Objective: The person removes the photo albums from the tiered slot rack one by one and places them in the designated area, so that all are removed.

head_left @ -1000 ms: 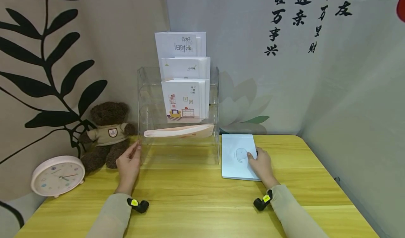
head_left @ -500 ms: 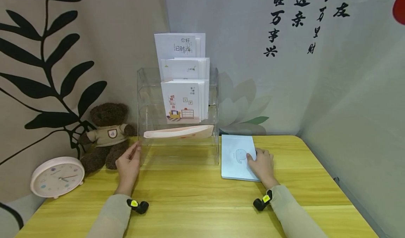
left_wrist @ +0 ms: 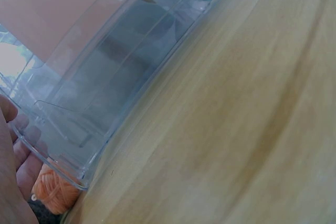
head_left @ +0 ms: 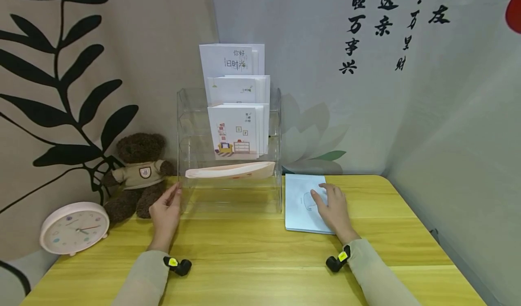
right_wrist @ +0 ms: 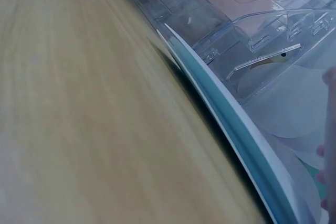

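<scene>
A clear acrylic rack (head_left: 228,200) stands at the back of the table, tiers stepped, with white booklets (head_left: 234,129) upright in it and a peach-coloured booklet (head_left: 232,170) bent in its low front tier. My left hand (head_left: 166,211) holds the rack's left side edge; through the clear wall its fingers (left_wrist: 29,174) show in the left wrist view. Right of the rack lies a light blue notebook (head_left: 297,211) with a line drawing on its cover. Over its right half is my right hand (head_left: 335,211), thumb and fingers spread. The notebook's page edges (right_wrist: 226,114) fan slightly apart in the right wrist view.
A brown teddy bear (head_left: 142,175) sits left of the rack, beside a round white clock (head_left: 75,228). An orange yarn ball (left_wrist: 55,190) shows behind the rack's corner. Hanging cloth with lettering (head_left: 309,35) closes off the back of the wooden table (head_left: 252,261).
My right hand has loosened from the notebook's right edge, its fingers shifting up and left over the cover. The left hand stays at the rack, and the notebook lies where it was.
</scene>
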A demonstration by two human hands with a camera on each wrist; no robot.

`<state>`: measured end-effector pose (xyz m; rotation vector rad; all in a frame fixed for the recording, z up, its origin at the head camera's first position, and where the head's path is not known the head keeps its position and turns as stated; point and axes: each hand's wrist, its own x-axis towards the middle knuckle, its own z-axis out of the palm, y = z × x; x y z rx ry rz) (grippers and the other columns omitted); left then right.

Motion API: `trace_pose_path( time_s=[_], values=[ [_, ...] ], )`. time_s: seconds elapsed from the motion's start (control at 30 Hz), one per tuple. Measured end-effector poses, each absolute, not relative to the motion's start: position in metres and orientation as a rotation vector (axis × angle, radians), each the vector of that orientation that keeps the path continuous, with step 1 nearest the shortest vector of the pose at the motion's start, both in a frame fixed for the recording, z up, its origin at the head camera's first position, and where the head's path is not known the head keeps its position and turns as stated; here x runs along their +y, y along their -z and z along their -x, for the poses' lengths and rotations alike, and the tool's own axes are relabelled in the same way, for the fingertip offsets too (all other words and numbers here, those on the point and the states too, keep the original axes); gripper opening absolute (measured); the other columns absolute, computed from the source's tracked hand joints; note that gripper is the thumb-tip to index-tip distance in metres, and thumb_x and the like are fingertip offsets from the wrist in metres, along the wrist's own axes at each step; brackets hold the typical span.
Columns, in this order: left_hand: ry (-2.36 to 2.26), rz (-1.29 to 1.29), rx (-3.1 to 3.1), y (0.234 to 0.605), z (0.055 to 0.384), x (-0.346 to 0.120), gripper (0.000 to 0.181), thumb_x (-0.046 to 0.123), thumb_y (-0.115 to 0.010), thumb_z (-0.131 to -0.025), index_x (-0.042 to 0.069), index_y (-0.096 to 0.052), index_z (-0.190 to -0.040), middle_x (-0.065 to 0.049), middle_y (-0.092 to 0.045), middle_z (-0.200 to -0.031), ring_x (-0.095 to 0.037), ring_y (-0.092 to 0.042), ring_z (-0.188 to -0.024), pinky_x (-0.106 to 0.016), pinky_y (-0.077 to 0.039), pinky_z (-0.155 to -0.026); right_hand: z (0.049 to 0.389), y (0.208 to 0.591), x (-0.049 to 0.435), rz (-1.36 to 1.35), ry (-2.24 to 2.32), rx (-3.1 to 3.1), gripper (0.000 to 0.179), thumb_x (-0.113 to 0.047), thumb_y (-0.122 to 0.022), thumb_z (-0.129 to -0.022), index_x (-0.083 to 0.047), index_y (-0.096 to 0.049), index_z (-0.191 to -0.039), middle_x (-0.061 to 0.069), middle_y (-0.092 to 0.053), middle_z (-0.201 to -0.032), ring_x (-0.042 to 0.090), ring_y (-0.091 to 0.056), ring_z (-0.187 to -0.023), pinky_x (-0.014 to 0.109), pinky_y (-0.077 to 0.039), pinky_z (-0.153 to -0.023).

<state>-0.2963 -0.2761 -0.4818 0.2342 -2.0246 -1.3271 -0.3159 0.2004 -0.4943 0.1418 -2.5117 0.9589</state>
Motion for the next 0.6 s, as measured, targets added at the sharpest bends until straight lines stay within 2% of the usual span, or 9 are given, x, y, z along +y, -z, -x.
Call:
trace_pose_path(
  time_s=[0.13,0.2,0.27,0.37,0.4,0.5,0.6],
  values=[
    [1.332,-0.23,-2.016,0.484,0.297,-0.277,0.034,0.033,-0.066,-0.099,0.019,-0.072,-0.129,-0.002,-0.072,-0.12,0.004,-0.065,-0.098,-0.005,-0.048,-0.074,0.314,0.49,0.197,-0.311,-0.943,-2.523,0.058,-0.052,-0.051,-0.102,-0.015,-0.05,-0.146,0.015,-0.043,-0.153,0.042,-0.029,-0.145,0.076,-0.017,-0.107],
    [1.341,-0.228,-2.023,0.486,0.296,-0.278,0.035,0.035,-0.066,-0.099,0.019,-0.071,-0.13,-0.002,-0.072,-0.121,0.0,-0.066,-0.099,-0.005,-0.048,-0.074,0.312,0.483,0.194,-0.407,-0.947,-2.514,0.057,-0.049,-0.051,-0.103,-0.017,-0.047,-0.15,0.011,-0.038,-0.158,0.041,-0.023,-0.148,0.079,-0.014,-0.107],
    [1.343,-0.223,-2.028,0.488,0.295,-0.278,0.034,0.035,-0.065,-0.099,0.02,-0.071,-0.13,-0.001,-0.072,-0.121,-0.002,-0.067,-0.1,-0.005,-0.048,-0.074,0.308,0.473,0.188,-0.508,-0.981,-2.49,0.056,-0.046,-0.052,-0.104,-0.019,-0.044,-0.152,0.006,-0.034,-0.161,0.036,-0.02,-0.15,0.074,-0.016,-0.11],
    [1.342,-0.199,-2.023,0.491,0.294,-0.276,0.034,0.035,-0.066,-0.099,0.02,-0.071,-0.13,0.0,-0.072,-0.12,-0.004,-0.068,-0.1,-0.006,-0.047,-0.077,0.299,0.45,0.177,-0.7,-0.998,-2.425,0.058,-0.041,-0.058,-0.102,-0.019,-0.043,-0.153,0.002,-0.031,-0.162,0.031,-0.023,-0.15,0.067,-0.025,-0.112],
    [1.341,-0.188,-2.015,0.492,0.294,-0.275,0.033,0.034,-0.066,-0.099,0.02,-0.072,-0.129,0.0,-0.072,-0.119,0.0,-0.067,-0.099,-0.006,-0.047,-0.078,0.296,0.44,0.171,-0.76,-0.99,-2.405,0.059,-0.04,-0.06,-0.101,-0.02,-0.042,-0.154,0.002,-0.031,-0.162,0.029,-0.024,-0.15,0.066,-0.027,-0.112],
    [1.324,-0.167,-1.992,0.491,0.295,-0.276,0.032,0.031,-0.067,-0.099,0.018,-0.073,-0.127,-0.001,-0.074,-0.116,0.005,-0.065,-0.094,-0.006,-0.047,-0.079,0.292,0.405,0.15,-0.955,-0.899,-2.304,0.064,-0.036,-0.068,-0.097,-0.018,-0.042,-0.153,0.004,-0.035,-0.16,0.028,-0.029,-0.148,0.062,-0.033,-0.111],
    [1.312,-0.164,-1.978,0.488,0.297,-0.278,0.031,0.032,-0.067,-0.099,0.018,-0.073,-0.127,-0.002,-0.074,-0.115,0.001,-0.067,-0.096,-0.006,-0.046,-0.082,0.294,0.369,0.123,-1.118,-0.735,-2.198,0.068,-0.034,-0.071,-0.094,-0.014,-0.043,-0.152,0.008,-0.04,-0.156,0.028,-0.035,-0.145,0.057,-0.032,-0.114]
  ],
)
